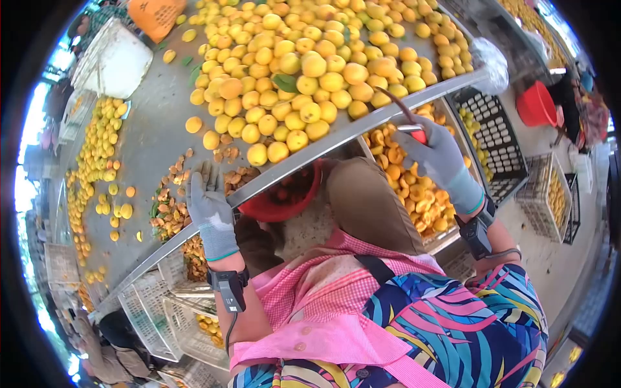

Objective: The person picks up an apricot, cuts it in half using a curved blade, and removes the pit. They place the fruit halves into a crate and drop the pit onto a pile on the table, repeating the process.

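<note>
My left hand (210, 210), in a grey glove with dirty fingertips, has its fingers stretched out and holds nothing. It is at the metal table's near edge, beside a heap of brownish apricot scraps (173, 194). My right hand (440, 158), also gloved, is closed around a knife (396, 103) with a red handle and a thin curved blade. That hand hovers above a crate of halved apricots (417, 200), and the blade reaches over the table rim. Whole yellow apricots (291, 84) lie piled on the table in front of me.
A red basin (288, 197) with dark contents sits under the table edge. To the right are a black crate (501, 139), a red bucket (535, 105) and a white crate (546, 194) of fruit. A white bucket (115, 61) rests at the table's far left; white crates (150, 304) stand below left.
</note>
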Action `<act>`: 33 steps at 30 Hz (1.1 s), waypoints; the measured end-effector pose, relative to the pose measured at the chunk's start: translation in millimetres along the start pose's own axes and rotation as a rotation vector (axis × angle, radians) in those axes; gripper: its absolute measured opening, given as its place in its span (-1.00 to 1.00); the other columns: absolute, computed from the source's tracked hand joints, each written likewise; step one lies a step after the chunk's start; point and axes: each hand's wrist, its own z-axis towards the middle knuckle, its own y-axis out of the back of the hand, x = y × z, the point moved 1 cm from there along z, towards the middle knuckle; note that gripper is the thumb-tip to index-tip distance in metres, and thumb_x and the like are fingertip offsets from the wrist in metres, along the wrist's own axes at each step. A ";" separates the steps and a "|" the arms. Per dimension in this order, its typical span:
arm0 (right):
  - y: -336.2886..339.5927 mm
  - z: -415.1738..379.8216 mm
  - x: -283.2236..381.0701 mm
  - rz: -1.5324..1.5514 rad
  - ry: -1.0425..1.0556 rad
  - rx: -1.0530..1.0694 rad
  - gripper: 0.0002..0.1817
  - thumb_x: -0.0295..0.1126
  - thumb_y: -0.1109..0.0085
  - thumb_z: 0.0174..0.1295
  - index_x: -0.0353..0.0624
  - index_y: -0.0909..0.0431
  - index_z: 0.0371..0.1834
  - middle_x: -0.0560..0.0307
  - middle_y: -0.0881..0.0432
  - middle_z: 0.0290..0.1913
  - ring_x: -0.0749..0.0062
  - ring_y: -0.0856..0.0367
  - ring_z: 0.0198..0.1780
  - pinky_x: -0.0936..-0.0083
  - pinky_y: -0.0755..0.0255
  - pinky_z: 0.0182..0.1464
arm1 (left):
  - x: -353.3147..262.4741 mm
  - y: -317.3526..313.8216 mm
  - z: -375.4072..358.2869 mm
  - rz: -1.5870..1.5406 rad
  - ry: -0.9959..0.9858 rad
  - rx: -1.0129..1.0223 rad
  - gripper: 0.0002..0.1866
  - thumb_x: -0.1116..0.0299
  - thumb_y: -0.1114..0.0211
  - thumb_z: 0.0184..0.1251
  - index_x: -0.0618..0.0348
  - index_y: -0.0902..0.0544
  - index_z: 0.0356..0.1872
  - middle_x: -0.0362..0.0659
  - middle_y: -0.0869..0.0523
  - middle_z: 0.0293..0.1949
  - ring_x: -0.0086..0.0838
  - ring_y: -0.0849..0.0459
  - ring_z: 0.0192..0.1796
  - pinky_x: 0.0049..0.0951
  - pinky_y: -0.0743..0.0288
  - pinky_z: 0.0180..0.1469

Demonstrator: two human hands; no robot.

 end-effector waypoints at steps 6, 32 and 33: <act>-86.5 59.6 56.0 -0.111 0.194 0.260 -0.70 -0.34 -0.19 0.17 -0.22 -0.51 -0.06 0.31 -0.50 -0.51 0.69 -0.49 -0.57 0.67 -0.34 -0.55 | -7.6 4.8 32.7 0.250 -0.111 -0.054 -0.72 0.42 -0.03 0.40 0.21 -0.50 0.07 -0.11 -0.61 -0.02 -0.42 -0.61 -0.01 -0.46 -0.51 0.00; -173.9 120.6 36.3 0.342 0.061 0.183 -0.65 -0.33 -0.15 0.20 -0.28 -0.47 -0.01 0.32 -0.50 -0.42 0.75 -0.44 -0.51 0.72 -0.40 -0.51 | 4.0 -88.6 10.7 1.794 -0.408 0.900 -0.50 0.51 -0.25 -0.02 -0.20 -0.58 0.03 -0.16 -0.53 -0.17 -0.24 -0.54 -0.07 -0.26 -0.47 -0.02; -173.0 121.6 35.3 0.347 0.059 0.180 -0.65 -0.33 -0.15 0.20 -0.28 -0.47 -0.01 0.32 -0.50 -0.42 0.75 -0.44 -0.51 0.72 -0.40 -0.51 | 3.6 -90.5 11.9 1.807 -0.397 0.907 -0.50 0.50 -0.26 -0.03 -0.21 -0.58 0.03 -0.17 -0.53 -0.18 -0.25 -0.54 -0.07 -0.27 -0.47 -0.03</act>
